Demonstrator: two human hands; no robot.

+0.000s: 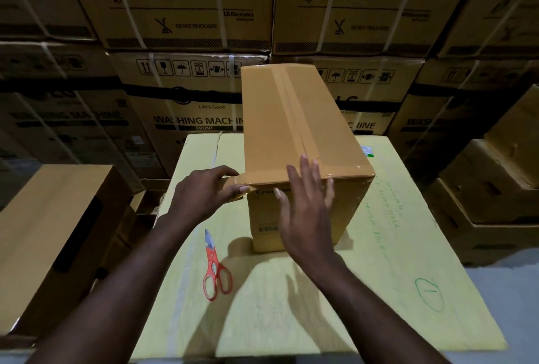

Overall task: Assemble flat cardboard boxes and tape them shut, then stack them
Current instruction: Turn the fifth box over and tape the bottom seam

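Note:
A closed brown cardboard box (294, 130) stands on a large yellowish carton (379, 247) that serves as the work surface. Clear tape runs lengthwise along the box's top seam, and another strip of tape (262, 181) crosses its near top edge. My left hand (204, 191) pinches the loose end of that strip at the box's near left corner. My right hand (306, 212) is flat with straight fingers against the near face and top edge of the box.
Red-handled scissors (215, 270) lie on the yellowish carton, near my left forearm. A brown carton (52, 235) stands to the left, lower cartons (495, 188) to the right. Stacked washing-machine cartons (189, 71) form a wall close behind.

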